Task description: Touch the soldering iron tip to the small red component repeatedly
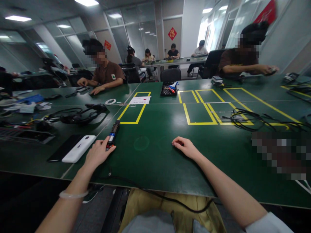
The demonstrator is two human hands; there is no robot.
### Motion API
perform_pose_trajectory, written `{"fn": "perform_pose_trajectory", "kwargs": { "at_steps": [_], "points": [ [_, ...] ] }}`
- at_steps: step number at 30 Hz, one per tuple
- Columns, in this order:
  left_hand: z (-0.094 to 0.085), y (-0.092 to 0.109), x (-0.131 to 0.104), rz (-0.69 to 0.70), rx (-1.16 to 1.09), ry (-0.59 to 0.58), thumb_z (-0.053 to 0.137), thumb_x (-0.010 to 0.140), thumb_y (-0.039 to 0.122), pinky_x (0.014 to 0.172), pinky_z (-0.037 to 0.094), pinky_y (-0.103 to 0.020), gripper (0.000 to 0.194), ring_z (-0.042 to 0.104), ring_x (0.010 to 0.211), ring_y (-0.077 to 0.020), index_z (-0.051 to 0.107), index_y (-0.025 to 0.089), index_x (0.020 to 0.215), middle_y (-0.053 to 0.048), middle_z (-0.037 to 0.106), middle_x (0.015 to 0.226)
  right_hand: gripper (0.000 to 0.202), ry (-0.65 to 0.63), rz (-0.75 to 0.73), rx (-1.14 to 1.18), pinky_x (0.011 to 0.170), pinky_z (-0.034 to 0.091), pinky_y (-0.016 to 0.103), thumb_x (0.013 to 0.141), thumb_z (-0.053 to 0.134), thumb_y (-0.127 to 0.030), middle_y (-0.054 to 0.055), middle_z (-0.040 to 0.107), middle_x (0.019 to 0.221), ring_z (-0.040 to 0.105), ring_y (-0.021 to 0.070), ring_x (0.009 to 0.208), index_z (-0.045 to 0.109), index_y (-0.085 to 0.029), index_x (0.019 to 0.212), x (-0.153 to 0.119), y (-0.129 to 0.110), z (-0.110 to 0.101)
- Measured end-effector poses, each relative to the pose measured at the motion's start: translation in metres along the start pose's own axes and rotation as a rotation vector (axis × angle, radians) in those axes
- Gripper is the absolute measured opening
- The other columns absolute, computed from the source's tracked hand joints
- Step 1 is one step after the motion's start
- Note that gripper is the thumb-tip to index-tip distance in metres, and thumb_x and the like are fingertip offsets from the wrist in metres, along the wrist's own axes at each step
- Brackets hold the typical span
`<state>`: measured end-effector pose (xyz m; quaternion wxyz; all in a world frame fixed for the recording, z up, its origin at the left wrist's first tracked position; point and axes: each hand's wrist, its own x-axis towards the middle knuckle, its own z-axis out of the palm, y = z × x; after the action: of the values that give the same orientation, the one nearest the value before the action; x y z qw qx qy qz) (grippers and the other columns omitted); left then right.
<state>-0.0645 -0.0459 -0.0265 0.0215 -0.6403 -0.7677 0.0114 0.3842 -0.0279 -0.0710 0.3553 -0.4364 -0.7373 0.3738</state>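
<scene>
My left hand [99, 151] has its fingers round the near end of a dark cylindrical tool [113, 132] with a blue and silver band, which lies on the green table [150, 168]. Red parts show by the fingertips. Beside this hand, to the left, are a white device [79, 149] and a black flat one [64, 148]. My right hand [186, 147] rests on the table with its fingers curled together and nothing visible in them. Faint round marks are on the surface between the hands.
Yellow tape outlines [202, 123] mark the table. Farther back sits a black tray [167, 89] with small items. Cables lie left [70, 115] and right [243, 118]. A paper [140, 100] and a white tape roll [110, 101] lie ahead. People sit opposite.
</scene>
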Motion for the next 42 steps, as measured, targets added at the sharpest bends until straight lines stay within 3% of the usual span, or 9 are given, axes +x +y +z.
{"fn": "perform_pose_trajectory", "kwargs": {
  "at_steps": [6, 13, 18, 21, 24, 29, 32, 37, 42],
  "points": [
    [-0.007, -0.022, -0.002, -0.023, 0.002, 0.089, 0.038, 0.084, 0.057, 0.087, 0.042, -0.044, 0.067, 0.052, 0.11, -0.0361, 0.043, 0.016, 0.137, -0.02, 0.051, 0.125, 0.019, -0.007, 0.001, 0.009, 0.063, 0.041, 0.025, 0.087, 0.054, -0.032, 0.001, 0.065, 0.078, 0.054, 0.0138, 0.066, 0.066, -0.018, 0.091, 0.0, 0.001, 0.001],
    [-0.019, 0.005, -0.017, -0.096, 0.131, 0.158, 0.03, 0.089, 0.049, 0.072, 0.045, -0.04, 0.045, 0.061, 0.086, -0.0311, 0.059, 0.017, 0.101, -0.015, 0.06, 0.107, 0.019, -0.01, 0.006, 0.01, 0.065, 0.042, 0.026, 0.087, 0.053, -0.032, 0.002, 0.067, 0.081, 0.056, 0.0143, 0.068, 0.066, -0.018, 0.092, 0.001, 0.002, 0.001],
    [-0.036, 0.049, -0.009, -0.022, -0.243, 0.216, 0.035, 0.089, 0.047, 0.076, 0.047, -0.035, 0.04, 0.063, 0.087, -0.0256, 0.057, 0.018, 0.107, -0.009, 0.066, 0.095, 0.02, -0.013, 0.008, 0.041, 0.066, 0.043, 0.026, 0.087, 0.054, -0.032, 0.003, 0.067, 0.082, 0.058, 0.0149, 0.07, 0.066, -0.017, 0.093, 0.003, 0.002, 0.003],
    [-0.041, 0.105, -0.006, 0.227, -0.648, 0.104, 0.041, 0.089, 0.047, 0.081, 0.047, -0.031, 0.038, 0.063, 0.085, -0.0186, 0.058, 0.019, 0.108, -0.004, 0.067, 0.092, 0.019, -0.004, 0.014, 0.064, 0.068, 0.045, 0.027, 0.086, 0.055, -0.032, 0.003, 0.067, 0.082, 0.06, 0.0153, 0.072, 0.065, -0.017, 0.092, 0.002, 0.0, 0.002],
    [-0.04, 0.17, -0.004, 0.417, -0.954, -0.142, 0.043, 0.088, 0.046, 0.079, 0.048, -0.029, 0.039, 0.061, 0.082, -0.0151, 0.061, 0.017, 0.109, -0.004, 0.064, 0.09, 0.02, -0.01, 0.024, 0.104, 0.07, 0.047, 0.029, 0.086, 0.056, -0.034, 0.003, 0.068, 0.083, 0.061, 0.0156, 0.073, 0.065, -0.017, 0.092, 0.002, -0.001, 0.001],
    [-0.018, 0.244, -0.004, 0.52, -1.262, -0.49, 0.058, 0.081, 0.041, 0.068, 0.046, -0.027, 0.052, 0.056, 0.067, -0.0105, 0.051, 0.013, 0.125, 0.0, 0.06, 0.076, 0.03, -0.039, 0.036, 0.336, 0.07, 0.05, 0.029, 0.085, 0.059, -0.04, 0.005, 0.068, 0.086, 0.062, 0.0144, 0.071, 0.059, -0.017, 0.103, 0.004, 0.001, 0.003],
    [-0.001, 0.26, -0.006, 0.527, -1.322, -0.603, 0.062, 0.08, 0.042, 0.065, 0.044, -0.025, 0.059, 0.055, 0.064, -0.01, 0.049, 0.011, 0.127, 0.003, 0.057, 0.067, 0.032, -0.062, 0.027, 0.435, 0.069, 0.051, 0.029, 0.083, 0.063, -0.042, 0.005, 0.068, 0.086, 0.062, 0.0142, 0.071, 0.057, -0.017, 0.102, 0.005, 0.003, 0.005],
    [0.014, 0.261, -0.008, 0.541, -1.376, -0.622, 0.066, 0.078, 0.045, 0.066, 0.044, -0.025, 0.059, 0.056, 0.064, -0.0098, 0.05, 0.011, 0.123, 0.002, 0.059, 0.066, 0.031, -0.084, 0.027, 0.446, 0.067, 0.05, 0.029, 0.082, 0.064, -0.045, 0.003, 0.066, 0.081, 0.061, 0.0138, 0.069, 0.054, -0.018, 0.094, 0.005, 0.005, 0.007],
    [0.019, 0.26, -0.004, 0.452, -1.419, -0.624, 0.067, 0.076, 0.048, 0.065, 0.045, -0.026, 0.043, 0.056, 0.061, -0.0091, 0.056, 0.012, 0.096, 0.0, 0.062, 0.068, 0.028, 0.001, 0.0, 0.379, 0.061, 0.045, 0.025, 0.082, 0.064, -0.042, 0.0, 0.059, 0.079, 0.055, 0.0115, 0.064, 0.051, -0.019, 0.092, 0.006, 0.005, 0.007]
  ]
}}
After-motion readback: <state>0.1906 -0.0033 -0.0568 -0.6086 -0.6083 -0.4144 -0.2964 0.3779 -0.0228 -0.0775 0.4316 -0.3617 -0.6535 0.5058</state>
